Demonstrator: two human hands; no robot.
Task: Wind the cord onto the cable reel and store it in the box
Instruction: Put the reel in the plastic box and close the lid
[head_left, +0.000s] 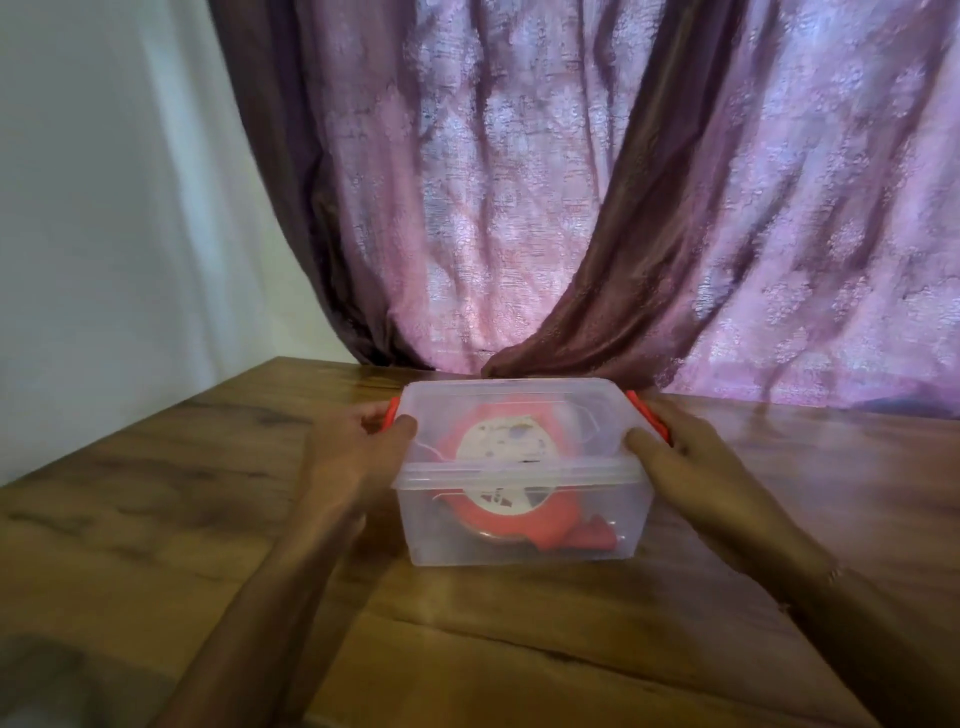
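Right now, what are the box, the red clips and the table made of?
The box looks like clear, slightly cloudy plastic: you can see the red reel through its walls and lid. The clips look like smooth red plastic, solid in colour. The table looks like wood, or a wood-pattern coating, with brown grain and a soft shine.

You see a wooden table (156, 519) in the lower frame, purple curtains (571, 182) behind, a white wall (104, 208) upper left.
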